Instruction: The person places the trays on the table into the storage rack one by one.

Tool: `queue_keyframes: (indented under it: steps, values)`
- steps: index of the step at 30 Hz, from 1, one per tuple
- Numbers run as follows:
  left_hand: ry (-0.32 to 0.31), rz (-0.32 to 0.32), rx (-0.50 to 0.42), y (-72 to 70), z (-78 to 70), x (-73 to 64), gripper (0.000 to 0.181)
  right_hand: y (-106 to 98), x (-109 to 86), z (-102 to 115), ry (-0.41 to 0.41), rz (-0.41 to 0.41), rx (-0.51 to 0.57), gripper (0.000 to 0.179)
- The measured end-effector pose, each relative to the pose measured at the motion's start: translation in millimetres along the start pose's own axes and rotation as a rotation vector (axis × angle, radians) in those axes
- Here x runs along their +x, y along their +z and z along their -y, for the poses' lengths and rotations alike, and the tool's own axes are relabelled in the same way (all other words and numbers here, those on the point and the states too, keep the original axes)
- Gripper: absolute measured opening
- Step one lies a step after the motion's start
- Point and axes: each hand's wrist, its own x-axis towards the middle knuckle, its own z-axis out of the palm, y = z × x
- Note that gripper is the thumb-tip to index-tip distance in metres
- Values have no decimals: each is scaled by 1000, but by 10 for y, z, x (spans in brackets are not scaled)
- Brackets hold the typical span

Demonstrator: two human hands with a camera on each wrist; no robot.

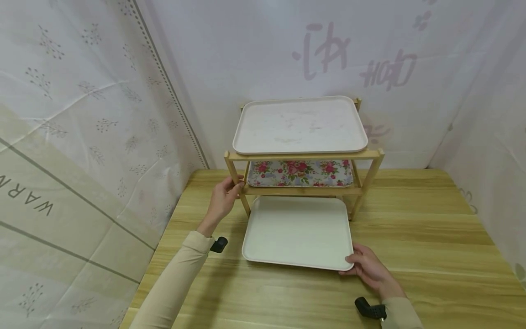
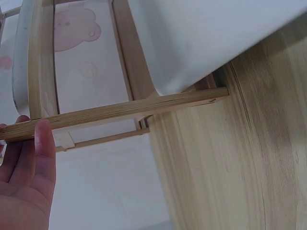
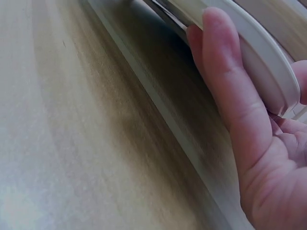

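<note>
A wooden rack [image 1: 373,171] with tiers stands at the back of the table. My left hand [image 1: 223,197] grips its left front post, and the left wrist view shows fingers [image 2: 45,143] around that wooden bar [image 2: 110,114]. A plain white tray [image 1: 297,233] sits at the lowest level, its front part sticking out of the rack toward me. My right hand [image 1: 370,267] pinches this tray's front right corner, thumb on top and fingers beneath. In the right wrist view the tray's rim [image 3: 268,62] is lifted off the table there.
Another white tray [image 1: 300,125] lies on the rack's top tier. A flower-patterned tray [image 1: 302,173] is on the middle tier. The wood-grain table [image 1: 423,256] extends to both sides, with printed curtains [image 1: 94,114] at the left, back and right.
</note>
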Motion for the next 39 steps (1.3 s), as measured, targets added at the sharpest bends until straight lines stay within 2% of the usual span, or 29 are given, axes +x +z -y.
queue_keyframes:
  steps: [6, 12, 17, 21, 31, 35, 39]
  values:
    - [0, 14, -22, -3, -14, 1, 28, 5, 52, 11, 28, -28, -14, 56]
    - [-9, 17, -30, -3, -37, -2, 28, -12, 110, 20, 57, -91, 9, 45]
    - [-7, 14, -25, -2, -47, -4, 28, -16, 189, 35, 105, -217, 82, 57]
    - [-7, 12, -22, -4, -43, -5, 28, -3, 235, 56, 122, -287, 167, 68]
    - [-4, 4, -8, -3, -34, -6, 28, 64, 300, 99, 98, -321, 323, 73]
    - [-7, 4, -1, -3, -28, -4, 28, 110, 330, 126, 97, -370, 379, 79]
    - [-8, 11, -14, -3, -24, -3, 28, 123, 367, 129, 99, -420, 404, 75]
